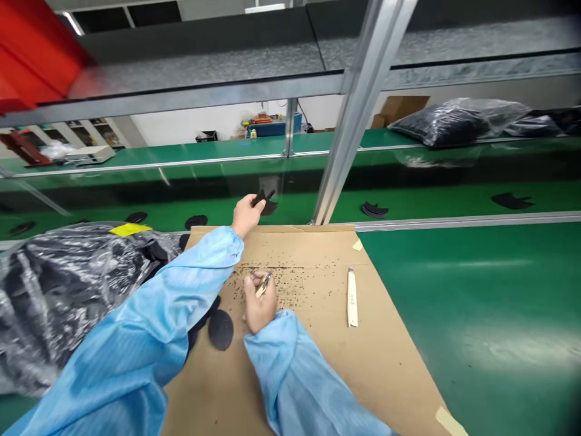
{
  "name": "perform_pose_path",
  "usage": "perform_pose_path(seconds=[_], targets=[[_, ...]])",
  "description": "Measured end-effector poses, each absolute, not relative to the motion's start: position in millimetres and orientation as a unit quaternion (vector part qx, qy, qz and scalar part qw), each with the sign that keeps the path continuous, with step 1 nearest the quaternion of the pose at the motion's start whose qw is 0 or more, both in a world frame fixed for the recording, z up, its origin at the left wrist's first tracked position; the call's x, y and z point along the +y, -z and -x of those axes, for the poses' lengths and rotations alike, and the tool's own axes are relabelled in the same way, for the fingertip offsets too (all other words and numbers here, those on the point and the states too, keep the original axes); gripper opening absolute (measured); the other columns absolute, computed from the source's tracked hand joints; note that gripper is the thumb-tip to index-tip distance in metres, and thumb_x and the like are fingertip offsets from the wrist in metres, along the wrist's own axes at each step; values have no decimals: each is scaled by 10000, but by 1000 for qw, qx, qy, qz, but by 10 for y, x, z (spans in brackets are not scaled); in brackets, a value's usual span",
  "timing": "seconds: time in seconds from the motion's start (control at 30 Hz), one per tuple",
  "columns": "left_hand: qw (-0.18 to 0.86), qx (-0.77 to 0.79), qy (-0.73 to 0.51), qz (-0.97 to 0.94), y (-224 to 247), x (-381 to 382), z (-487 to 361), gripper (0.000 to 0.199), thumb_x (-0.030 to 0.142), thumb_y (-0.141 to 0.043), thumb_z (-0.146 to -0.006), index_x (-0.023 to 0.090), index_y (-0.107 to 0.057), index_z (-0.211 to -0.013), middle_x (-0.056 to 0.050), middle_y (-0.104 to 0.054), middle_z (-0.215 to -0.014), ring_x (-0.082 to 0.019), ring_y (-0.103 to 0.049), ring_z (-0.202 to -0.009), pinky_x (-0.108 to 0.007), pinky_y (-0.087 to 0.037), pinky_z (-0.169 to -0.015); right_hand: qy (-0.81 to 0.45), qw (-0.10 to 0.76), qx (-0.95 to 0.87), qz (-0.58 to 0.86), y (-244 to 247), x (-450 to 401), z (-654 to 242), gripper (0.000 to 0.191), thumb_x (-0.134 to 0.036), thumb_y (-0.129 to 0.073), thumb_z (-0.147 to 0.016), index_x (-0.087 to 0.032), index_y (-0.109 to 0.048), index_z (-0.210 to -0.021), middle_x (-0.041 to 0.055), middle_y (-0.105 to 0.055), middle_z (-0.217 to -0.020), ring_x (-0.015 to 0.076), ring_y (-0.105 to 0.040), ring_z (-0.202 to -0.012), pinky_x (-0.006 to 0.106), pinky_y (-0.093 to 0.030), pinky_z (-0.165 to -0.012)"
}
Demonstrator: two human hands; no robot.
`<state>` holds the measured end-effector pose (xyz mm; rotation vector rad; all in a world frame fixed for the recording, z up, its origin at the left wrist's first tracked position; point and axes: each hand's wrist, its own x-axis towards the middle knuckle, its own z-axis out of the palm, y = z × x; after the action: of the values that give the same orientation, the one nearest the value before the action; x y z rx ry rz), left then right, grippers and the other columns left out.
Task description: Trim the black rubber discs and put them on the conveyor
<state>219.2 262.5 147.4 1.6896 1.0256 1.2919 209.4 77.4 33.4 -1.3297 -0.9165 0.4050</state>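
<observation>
My left hand reaches out over the far edge of the cardboard sheet, fingers closed on a thin black cut piece with a notched outline. Nearer to me, my right hand is closed around a short tool with a pale handle and metal tip, likely a small knife; its exact kind is partly hidden by the fingers. Small black scraps lie scattered around that hand. Left of it rests a flat black oval pad. A tape-wrapped blade with writing lies to the right.
A clear plastic bag of black pieces lies at left. Beyond the cardboard, black pieces rest on the green belt. A metal post rises at the far edge. Overhead, a shelf carries a red bin.
</observation>
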Motion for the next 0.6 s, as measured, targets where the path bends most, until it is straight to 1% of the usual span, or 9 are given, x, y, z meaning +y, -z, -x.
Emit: perform_pose_path(seconds=[0.1, 0.17, 0.27, 0.33, 0.4, 0.47, 0.53, 0.6], targets=[[472, 390, -524, -593, -1522, 2215, -1593, 234, 221, -579, -826, 128, -566, -1040, -57, -655, -944, -156, -615, -856, -281, -498, -767, -178, 662, -451, 572, -323, 753, -2089, 425, -473, -541, -856, -148, -494, -1127, 65, -541, -903, 168, -564, -798, 313, -491, -757], [526, 388, -515, -554, -1469, 1898, -1222, 313, 197, -632, -769, 139, -543, -1064, -52, -643, -950, -159, -614, -841, -278, -511, -724, -177, 655, -479, 556, -323, 730, -2076, 473, -461, -527, -862, -140, -461, -1202, 89, -542, -962, 182, -566, -858, 336, -495, -801], [626, 360, -484, -494, -1253, 1473, -774, 445, 165, -715, -665, 157, -544, -1075, -50, -630, -969, -161, -617, -808, -287, -527, -698, -164, 635, -526, 542, -348, 686, -2055, 475, -442, -491, -893, -127, -459, -1246, 109, -568, -1001, 207, -572, -929, 382, -479, -873], [690, 330, -467, -444, -1050, 1287, -563, 481, 198, -744, -656, 173, -548, -1096, -54, -623, -985, -163, -618, -801, -291, -534, -680, -145, 620, -566, 524, -386, 653, -2048, 446, -411, -467, -924, -128, -457, -1270, 119, -594, -1043, 220, -575, -991, 399, -461, -918], [730, 301, -467, -398, -846, 1193, -424, 450, 240, -750, -681, 182, -554, -1082, -50, -622, -935, -149, -609, -768, -261, -521, -630, -103, 593, -616, 508, -432, 622, -2047, 431, -367, -459, -942, -142, -437, -1308, 124, -602, -1107, 227, -569, -1046, 402, -449, -944], [754, 280, -472, -361, -681, 1166, -345, 386, 260, -749, -697, 175, -561, -1023, -38, -611, -824, -126, -580, -685, -228, -489, -572, -37, 544, -672, 502, -469, 600, -2049, 424, -342, -480, -937, -161, -443, -1319, 124, -602, -1140, 239, -562, -1065, 409, -448, -944], [775, 258, -472, -333, -580, 1169, -310, 355, 252, -750, -698, 165, -560, -985, -28, -589, -750, -113, -553, -640, -217, -465, -550, 31, 496, -707, 503, -483, 592, -2054, 394, -334, -499, -928, -170, -487, -1286, 120, -608, -1129, 253, -560, -1052, 421, -449, -931], [786, 242, -470, -322, -541, 1175, -300, 363, 228, -750, -694, 161, -560, -996, -27, -578, -736, -115, -550, -652, -212, -456, -548, 77, 466, -720, 508, -478, 596, -2067, 367, -331, -506, -923, -164, -524, -1250, 117, -620, -1092, 257, -568, -1009, 421, -456, -907]])
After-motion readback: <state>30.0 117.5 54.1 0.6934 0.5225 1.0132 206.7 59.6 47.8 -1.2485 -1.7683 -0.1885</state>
